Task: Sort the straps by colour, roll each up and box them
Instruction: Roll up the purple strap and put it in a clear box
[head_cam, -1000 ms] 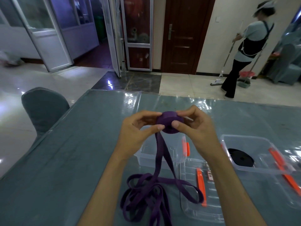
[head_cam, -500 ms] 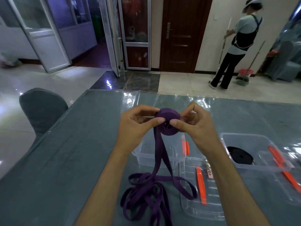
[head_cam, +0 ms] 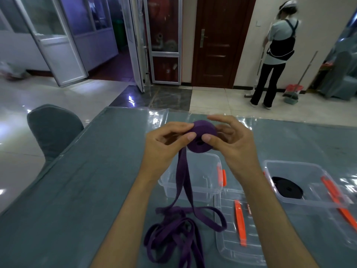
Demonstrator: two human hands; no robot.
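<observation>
Purple strap roll [head_cam: 201,139] held above the table's [head_cam: 67,190] middle, left hand [head_cam: 166,146] and right hand [head_cam: 231,144] pinching it so coils stay tight (slack tail [head_cam: 173,235] piled at near edge); empty clear box [head_cam: 193,176] waits below.

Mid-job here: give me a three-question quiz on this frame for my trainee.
1. True or false: the purple roll lies in a box.
2. Which box holds the black roll? A) left box B) right box
3. Fill in: the loose purple strap lies on the ____.

Key: 1 false, the left hand and right hand hold it above the table; 2 B; 3 table.
</observation>
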